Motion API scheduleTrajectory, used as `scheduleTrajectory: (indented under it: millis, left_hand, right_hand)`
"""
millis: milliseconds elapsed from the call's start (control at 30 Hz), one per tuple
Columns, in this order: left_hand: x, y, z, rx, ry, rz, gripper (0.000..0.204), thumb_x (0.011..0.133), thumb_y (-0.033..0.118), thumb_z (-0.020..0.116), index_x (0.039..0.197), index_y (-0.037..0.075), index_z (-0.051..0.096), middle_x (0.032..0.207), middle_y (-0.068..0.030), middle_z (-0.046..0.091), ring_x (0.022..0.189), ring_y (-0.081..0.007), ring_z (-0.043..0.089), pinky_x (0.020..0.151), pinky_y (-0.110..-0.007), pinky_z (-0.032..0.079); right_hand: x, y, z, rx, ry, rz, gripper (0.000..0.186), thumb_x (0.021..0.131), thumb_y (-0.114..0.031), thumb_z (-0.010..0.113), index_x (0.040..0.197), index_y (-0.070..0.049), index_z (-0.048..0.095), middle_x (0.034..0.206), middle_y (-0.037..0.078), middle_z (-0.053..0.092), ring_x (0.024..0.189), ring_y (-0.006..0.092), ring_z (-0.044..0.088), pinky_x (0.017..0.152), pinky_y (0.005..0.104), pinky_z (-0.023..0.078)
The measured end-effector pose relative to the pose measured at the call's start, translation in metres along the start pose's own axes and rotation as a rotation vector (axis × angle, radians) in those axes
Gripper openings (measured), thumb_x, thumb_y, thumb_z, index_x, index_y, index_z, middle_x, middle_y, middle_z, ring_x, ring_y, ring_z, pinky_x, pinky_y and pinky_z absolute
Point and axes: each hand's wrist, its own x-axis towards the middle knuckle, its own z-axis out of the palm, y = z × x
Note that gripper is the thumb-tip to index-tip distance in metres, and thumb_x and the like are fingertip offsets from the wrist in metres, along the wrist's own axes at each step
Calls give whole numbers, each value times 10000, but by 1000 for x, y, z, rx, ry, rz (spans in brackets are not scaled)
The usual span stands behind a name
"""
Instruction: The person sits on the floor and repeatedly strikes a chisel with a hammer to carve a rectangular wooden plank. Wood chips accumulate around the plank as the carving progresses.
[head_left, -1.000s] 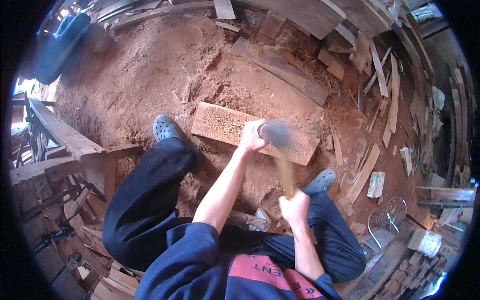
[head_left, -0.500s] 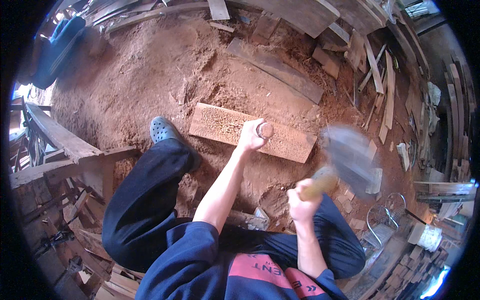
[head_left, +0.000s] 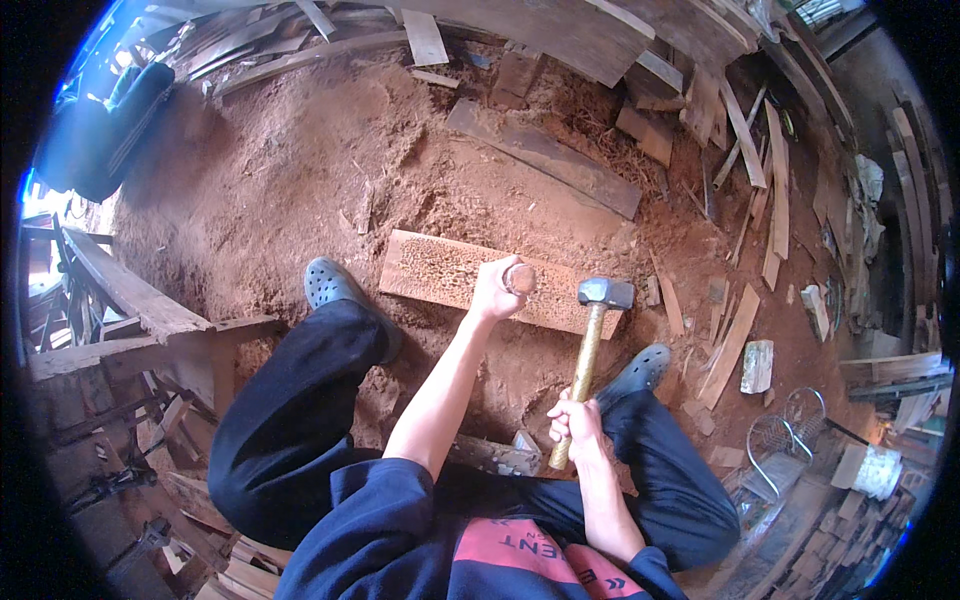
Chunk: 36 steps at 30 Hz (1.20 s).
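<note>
On the reddish ground in front of me lies a wooden board point(head_left: 430, 268), its top covered in small pits. My left hand point(head_left: 492, 292) is closed round an upright wooden tool handle point(head_left: 521, 279) over the board's middle; the tool's lower end is hidden beneath the hand. My right hand point(head_left: 577, 420) grips the yellowish handle of a sledgehammer point(head_left: 606, 293). Its dark metal head is over the board's right end, to the right of the wooden handle and apart from it in the picture.
A shoe point(head_left: 335, 283) of mine rests left of the board, the other point(head_left: 640, 370) by its right end. Beyond lies a dark plank point(head_left: 550, 158). Wood strips point(head_left: 730, 345) are scattered at right, near a wire-frame object point(head_left: 785, 440). Another person's dark-clothed leg point(head_left: 105, 130) shows far left.
The sledgehammer, blurred and swung out to the right earlier, has come left toward the wooden handle. My right hand has moved slightly left and down. The left hand keeps its grip.
</note>
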Motion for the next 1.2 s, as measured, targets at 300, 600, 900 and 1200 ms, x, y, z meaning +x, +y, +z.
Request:
scheduleTrajectory:
  millis: [300, 600, 900, 1200]
  left_hand:
    - [2, -11, 1, -38, -18, -32, 115, 598, 106, 620, 638, 35, 539, 582, -43, 576, 550, -92, 538, 529, -249, 435]
    - [1, -5, 5, -97, 21, -38, 123, 583, 85, 632, 654, 32, 546, 594, -61, 592, 540, -136, 561, 539, -270, 447]
    - [-5, -4, 14, 44, 159, 62, 91, 640, 44, 610, 680, 21, 532, 598, -94, 568, 549, -203, 569, 550, -288, 448]
    - [0, 11, 0, 46, -23, -42, 151, 608, 31, 653, 706, 26, 539, 629, -109, 568, 596, -193, 567, 571, -302, 441]
  right_hand:
    - [43, 28, -1, 327, -155, 337, 280, 686, 21, 520, 807, -190, 382, 502, -74, 325, 338, 80, 312, 359, 270, 277]
    - [51, 37, 7, 275, -3, 413, 198, 695, 21, 502, 697, -142, 390, 480, -40, 316, 346, 104, 320, 366, 285, 300]
    - [52, 38, 30, 202, 40, 337, 161, 682, 7, 478, 592, -94, 391, 485, 0, 326, 371, 137, 330, 396, 314, 323]
    - [54, 40, 7, 320, -137, 364, 176, 718, -78, 511, 599, -126, 391, 475, -43, 313, 371, 104, 322, 405, 297, 318]
